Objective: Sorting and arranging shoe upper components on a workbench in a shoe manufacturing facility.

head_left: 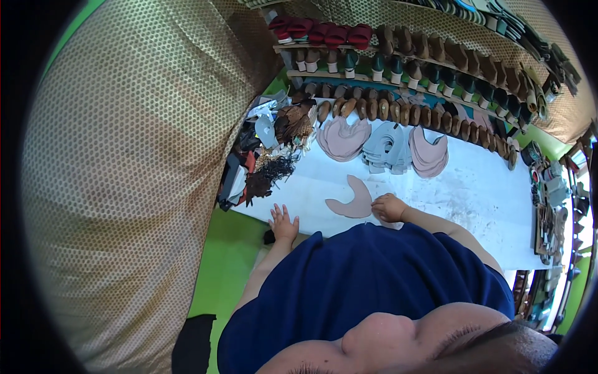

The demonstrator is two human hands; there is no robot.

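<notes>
On the white table a single U-shaped, dusty-pink shoe upper piece (356, 206) lies flat, its opening toward the upper left. My right hand (389, 207) is at its right edge, fingers curled down. A sliver of something pinkish shows under that hand, but what the fingers hold is hidden. At the table's near left edge, my left hand (284, 223) has its fingers spread and holds nothing. Farther back lie a stack of pink U-shaped pieces (341, 144), a stack of grey cut pieces (377, 153) and another pink stack (430, 163).
Scraps and dark strips (268, 174) are heaped on the table's left end. Shoe lasts (405, 114) line the back edge, below racks of heeled shoes (397, 68) and red footwear (336, 34). Tools and containers (548, 187) crowd the right end. A patterned curtain (137, 187) hangs left.
</notes>
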